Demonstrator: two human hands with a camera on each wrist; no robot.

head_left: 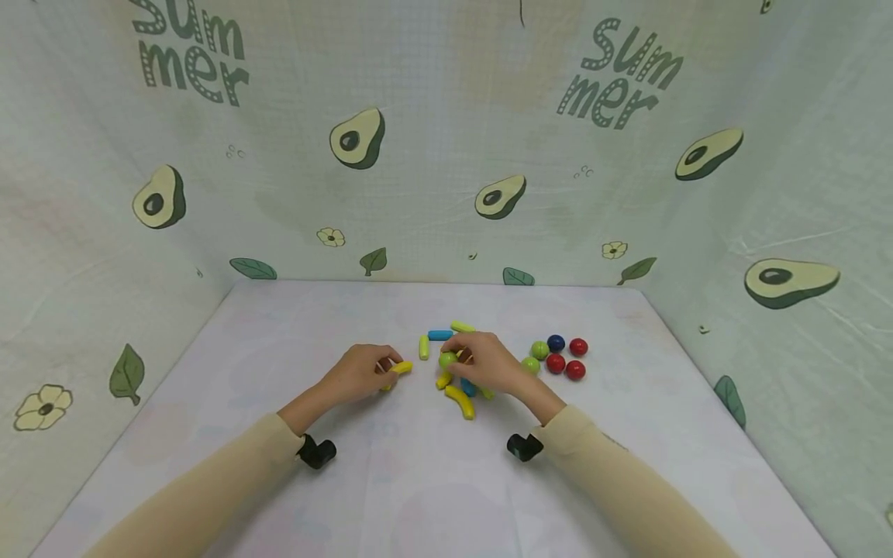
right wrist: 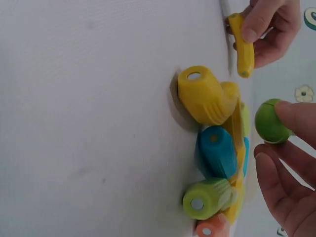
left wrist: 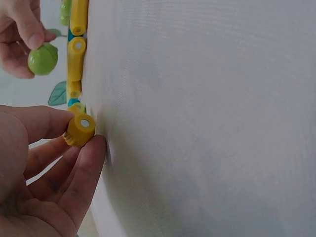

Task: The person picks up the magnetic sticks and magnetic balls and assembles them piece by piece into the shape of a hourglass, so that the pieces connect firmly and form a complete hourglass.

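Note:
My left hand (head_left: 359,373) pinches a yellow curved magnetic rod (head_left: 402,366) between thumb and fingers, low over the table. In the left wrist view a round metal disc shows at the end of this rod (left wrist: 80,129). Between the thumb and fingertips of my right hand (head_left: 491,363) is a green ball (head_left: 447,359), held above a cluster of rods. Seen from the right wrist, the ball (right wrist: 269,122) is clear of the rods beneath it. Close under that hand lie another yellow curved rod (head_left: 460,403) and a blue rod (head_left: 468,387); the hand hides part of the cluster.
Right of the cluster sit several balls: red ones (head_left: 575,370), a dark blue one (head_left: 556,343) and green ones (head_left: 539,350). Behind it lie a blue straight rod (head_left: 439,335) and light green rods (head_left: 423,347). A printed cloth (head_left: 432,232) rises behind the table.

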